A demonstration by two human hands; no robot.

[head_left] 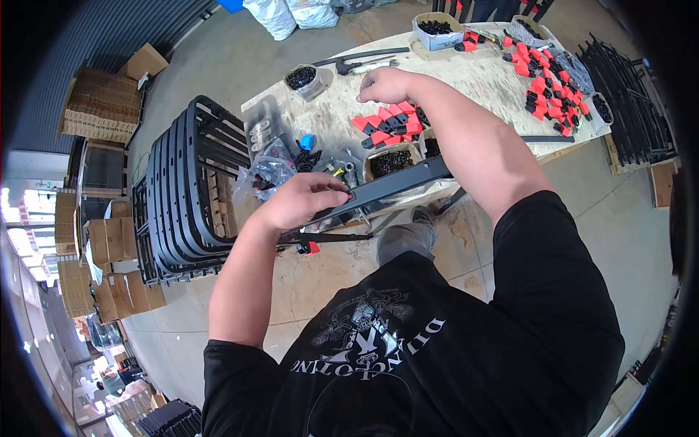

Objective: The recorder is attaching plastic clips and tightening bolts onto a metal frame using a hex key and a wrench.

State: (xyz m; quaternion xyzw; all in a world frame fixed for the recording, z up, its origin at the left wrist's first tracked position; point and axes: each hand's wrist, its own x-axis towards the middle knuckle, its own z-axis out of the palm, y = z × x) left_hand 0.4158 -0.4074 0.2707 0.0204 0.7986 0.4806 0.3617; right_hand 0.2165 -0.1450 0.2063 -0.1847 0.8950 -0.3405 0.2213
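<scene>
My left hand [306,198] is closed over a long black metal bar [397,183] that lies slantwise along the near side of the table. A small red bit [350,196] shows at its fingertips, too small to name. Above the middle of the table hangs my right hand [386,86], its fingers drawn together and pointing left; what is between them, if anything, is hidden. Just below that hand lies a cluster of red-and-black plastic pieces [393,121]. A box of small black parts [391,162] stands right behind the bar, partly covered by it.
On the wooden table [331,102] are a tub of black parts [301,77], a white box [437,33], a clear plastic bag [275,166] and many more red-and-black pieces [557,95]. Black metal frames [191,175] stand stacked at the left, others [622,109] at the right.
</scene>
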